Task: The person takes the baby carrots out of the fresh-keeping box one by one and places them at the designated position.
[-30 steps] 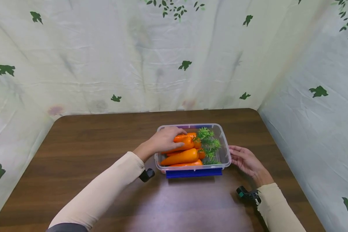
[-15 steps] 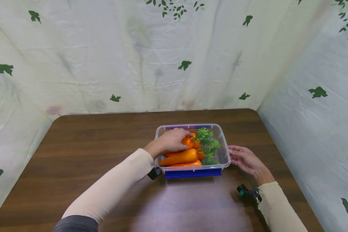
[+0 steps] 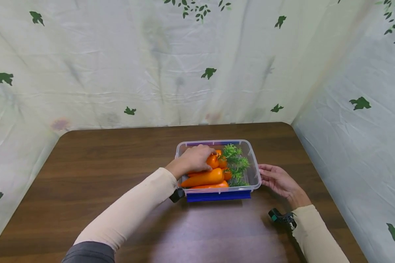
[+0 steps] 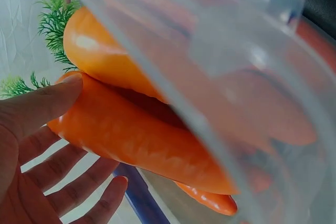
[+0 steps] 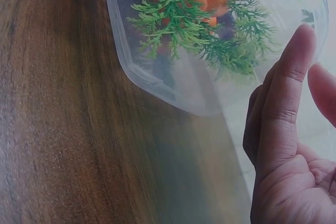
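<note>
Here, left hand (image 3: 195,157) pinching carrot (image 4: 131,132); right hand (image 3: 279,182) straight-fingered at box edge (image 3: 255,162), tabletop (image 3: 112,157) broad leftward

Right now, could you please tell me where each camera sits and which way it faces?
Head: on the head, facing forward and down at the table and container; left grip, right grip and sleeves show.
Left wrist: on that wrist, facing the carrots over the container's wall; the left grip shows.
Right wrist: on that wrist, facing the container's end by the green tops; the right grip shows.
Both wrist views share carrots and green tops.
</note>
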Demonstrator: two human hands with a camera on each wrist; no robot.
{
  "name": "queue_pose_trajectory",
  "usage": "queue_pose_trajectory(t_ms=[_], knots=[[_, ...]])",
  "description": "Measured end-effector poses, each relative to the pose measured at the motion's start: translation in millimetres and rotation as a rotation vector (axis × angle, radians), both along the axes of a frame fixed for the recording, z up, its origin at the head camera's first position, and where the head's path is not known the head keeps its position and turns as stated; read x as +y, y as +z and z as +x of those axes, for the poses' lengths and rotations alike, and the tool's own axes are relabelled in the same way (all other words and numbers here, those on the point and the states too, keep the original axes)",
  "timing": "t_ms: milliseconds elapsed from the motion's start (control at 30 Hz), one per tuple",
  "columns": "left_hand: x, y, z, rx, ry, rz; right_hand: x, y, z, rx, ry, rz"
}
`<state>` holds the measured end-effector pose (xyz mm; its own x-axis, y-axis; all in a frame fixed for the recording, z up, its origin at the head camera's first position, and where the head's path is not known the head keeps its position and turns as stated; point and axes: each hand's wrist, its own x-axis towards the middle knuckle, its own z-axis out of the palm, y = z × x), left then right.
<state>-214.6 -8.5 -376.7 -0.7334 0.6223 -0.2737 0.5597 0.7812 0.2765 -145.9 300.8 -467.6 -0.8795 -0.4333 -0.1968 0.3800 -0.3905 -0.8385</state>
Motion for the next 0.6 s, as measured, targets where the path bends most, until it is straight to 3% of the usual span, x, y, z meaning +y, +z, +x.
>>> queue_pose_trajectory(t_ms=[600], knots=[[-1.1, 1.5, 0.6, 0.004, 0.001, -0.019, 0.5, 0.6, 1.6, -0.02, -0.01, -0.002]])
